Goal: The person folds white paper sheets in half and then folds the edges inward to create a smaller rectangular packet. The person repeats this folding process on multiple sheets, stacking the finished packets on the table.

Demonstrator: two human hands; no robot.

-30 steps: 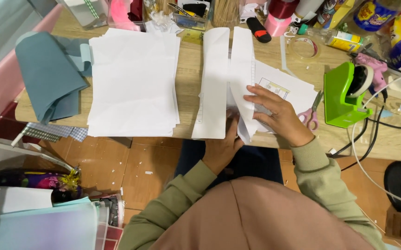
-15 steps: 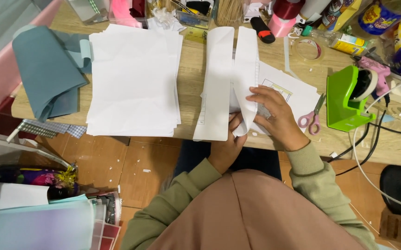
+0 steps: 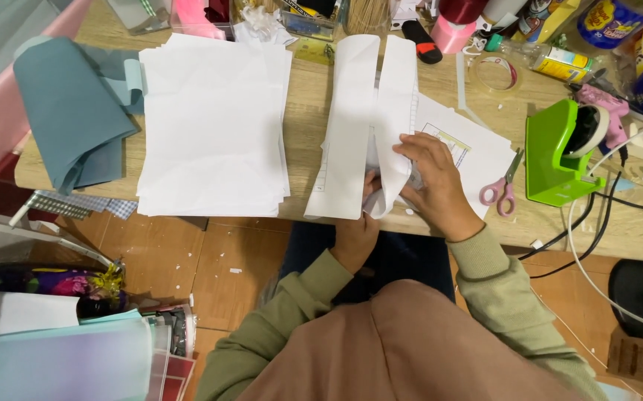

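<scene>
1. Pressing down on the folded white paper sheet (image 3: 381, 126), the right hand (image 3: 429, 182) lies flat, fingers spread over the near end of the fold; it pins the sheet and does not clench it.
2. The left hand (image 3: 358, 223) comes up from below the table edge, its fingers pinching the sheet's lower edge where the flap turns under.
3. Compared with a second ago, the right hand sits slightly further left and lower over the fold, and the left hand is more tucked beneath the flap; the crease looks tighter, so the fold appears close to set.
4. The sheet lies lengthwise on the light wooden table (image 3: 310, 89), its two long flaps standing up side by side, its near end touching the table edge.
5. Under it rests a flat white printed sheet (image 3: 477, 145), partly covered.
6. To the left, well apart, sits a stack of white paper sheets (image 3: 213, 126), unchanged in position.
7. Pink-handled scissors (image 3: 501, 187) lie just right of the right hand; a green tape dispenser (image 3: 559, 152) stands beyond them.
8. Teal fabric pieces (image 3: 69, 111) drape over the left table end.
</scene>
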